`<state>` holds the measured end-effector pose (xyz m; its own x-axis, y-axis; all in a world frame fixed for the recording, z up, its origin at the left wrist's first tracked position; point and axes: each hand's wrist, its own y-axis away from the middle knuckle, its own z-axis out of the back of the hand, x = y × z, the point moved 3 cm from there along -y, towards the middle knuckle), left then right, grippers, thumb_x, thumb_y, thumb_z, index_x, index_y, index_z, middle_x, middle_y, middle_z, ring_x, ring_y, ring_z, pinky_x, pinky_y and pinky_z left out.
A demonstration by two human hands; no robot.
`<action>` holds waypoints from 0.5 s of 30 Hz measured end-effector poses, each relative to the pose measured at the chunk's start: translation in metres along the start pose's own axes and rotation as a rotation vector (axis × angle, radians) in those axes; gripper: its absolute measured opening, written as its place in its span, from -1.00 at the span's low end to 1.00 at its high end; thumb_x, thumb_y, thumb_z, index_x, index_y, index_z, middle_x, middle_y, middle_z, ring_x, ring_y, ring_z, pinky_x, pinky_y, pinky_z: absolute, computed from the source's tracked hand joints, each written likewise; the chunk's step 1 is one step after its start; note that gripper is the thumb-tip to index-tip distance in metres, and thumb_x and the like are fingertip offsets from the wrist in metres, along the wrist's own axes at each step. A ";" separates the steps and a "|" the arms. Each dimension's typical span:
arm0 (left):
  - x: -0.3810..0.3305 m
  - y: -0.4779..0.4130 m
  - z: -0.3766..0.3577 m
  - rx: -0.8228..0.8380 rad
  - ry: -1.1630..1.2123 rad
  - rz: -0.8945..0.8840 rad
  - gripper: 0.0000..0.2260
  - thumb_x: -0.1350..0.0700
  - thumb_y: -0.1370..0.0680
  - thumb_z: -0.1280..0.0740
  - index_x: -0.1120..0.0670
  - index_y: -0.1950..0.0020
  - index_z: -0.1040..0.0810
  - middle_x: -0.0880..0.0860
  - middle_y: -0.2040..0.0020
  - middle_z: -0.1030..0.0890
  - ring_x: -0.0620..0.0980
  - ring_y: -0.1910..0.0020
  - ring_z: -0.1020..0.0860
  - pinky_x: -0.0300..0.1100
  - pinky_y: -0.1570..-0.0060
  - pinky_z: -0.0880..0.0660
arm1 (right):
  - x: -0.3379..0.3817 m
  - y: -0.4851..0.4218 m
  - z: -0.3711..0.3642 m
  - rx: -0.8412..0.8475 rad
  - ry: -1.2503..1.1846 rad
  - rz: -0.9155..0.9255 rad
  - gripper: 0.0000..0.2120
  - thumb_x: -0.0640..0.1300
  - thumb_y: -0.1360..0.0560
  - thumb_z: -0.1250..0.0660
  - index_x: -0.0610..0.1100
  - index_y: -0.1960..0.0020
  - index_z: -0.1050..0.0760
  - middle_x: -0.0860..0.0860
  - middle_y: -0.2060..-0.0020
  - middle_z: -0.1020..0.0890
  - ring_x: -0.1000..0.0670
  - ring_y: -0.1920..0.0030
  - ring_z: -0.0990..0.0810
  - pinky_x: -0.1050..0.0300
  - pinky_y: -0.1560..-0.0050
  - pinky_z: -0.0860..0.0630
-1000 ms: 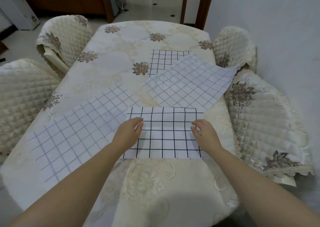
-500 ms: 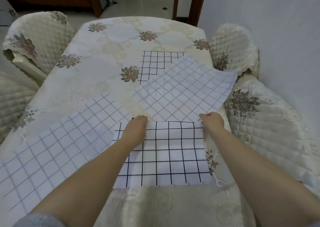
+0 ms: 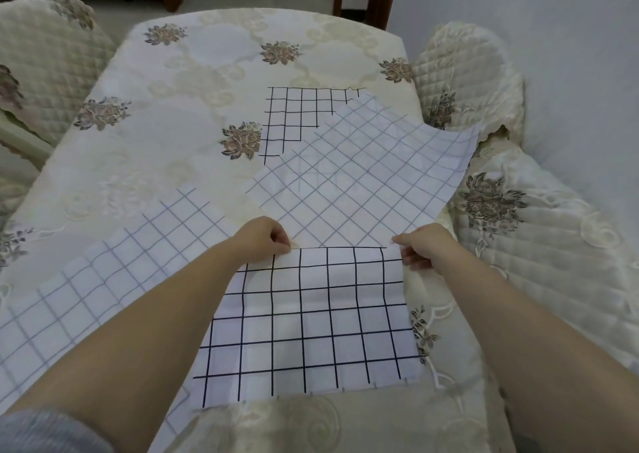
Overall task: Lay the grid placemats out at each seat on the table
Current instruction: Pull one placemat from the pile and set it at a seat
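Placemat (image 3: 307, 324) with dark grid lies at the near table (image 3: 207, 82) edge, my left hand (image 3: 261, 241) and right hand (image 3: 423, 247) pinching its far corners; I'd pull it taut and square.

We reach both bare forearms forward, roughly parallel. Our left hand (image 3: 261, 240) is curled knuckles-up, fingertips pinched together; our right hand (image 3: 424, 247) is likewise closed in a pinch, thumb pointing inward toward the left.
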<state>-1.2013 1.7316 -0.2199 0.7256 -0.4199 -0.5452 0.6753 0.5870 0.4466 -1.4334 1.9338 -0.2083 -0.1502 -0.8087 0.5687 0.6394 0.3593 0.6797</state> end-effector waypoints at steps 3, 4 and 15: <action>-0.004 0.001 -0.001 0.022 0.003 -0.016 -0.92 0.13 -0.48 -0.43 0.12 0.08 -0.65 -0.03 0.11 -0.61 -0.12 0.12 -0.52 -0.37 0.19 -0.41 | 0.001 0.000 0.001 0.038 -0.058 -0.011 -0.72 -0.05 -0.42 -0.47 -0.22 0.11 -0.47 -0.10 0.38 -0.56 -0.03 0.45 -0.54 0.09 0.32 -0.53; -0.004 0.001 -0.001 0.029 0.007 -0.022 -0.93 0.13 -0.48 -0.43 0.11 0.09 -0.64 -0.05 0.13 -0.60 -0.13 0.14 -0.51 -0.36 0.19 -0.41 | 0.002 0.000 0.001 0.040 -0.055 0.001 -0.71 -0.03 -0.41 -0.48 -0.22 0.12 -0.47 -0.10 0.37 -0.56 -0.03 0.44 -0.53 0.06 0.27 -0.55; -0.010 0.014 0.000 0.051 -0.012 -0.055 -0.90 0.09 -0.49 -0.42 -0.03 0.22 -0.57 -0.08 0.14 -0.61 -0.02 0.04 -0.57 -0.11 -0.04 -0.52 | -0.001 0.011 -0.001 0.007 0.042 0.067 -0.81 -0.32 -0.43 -0.39 -0.21 0.30 -0.44 -0.15 0.38 -0.52 -0.09 0.40 -0.49 0.05 0.26 -0.56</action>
<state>-1.1993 1.7443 -0.2079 0.6883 -0.4593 -0.5616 0.7201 0.5269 0.4516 -1.4253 1.9378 -0.2016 -0.0751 -0.8015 0.5932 0.6416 0.4166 0.6441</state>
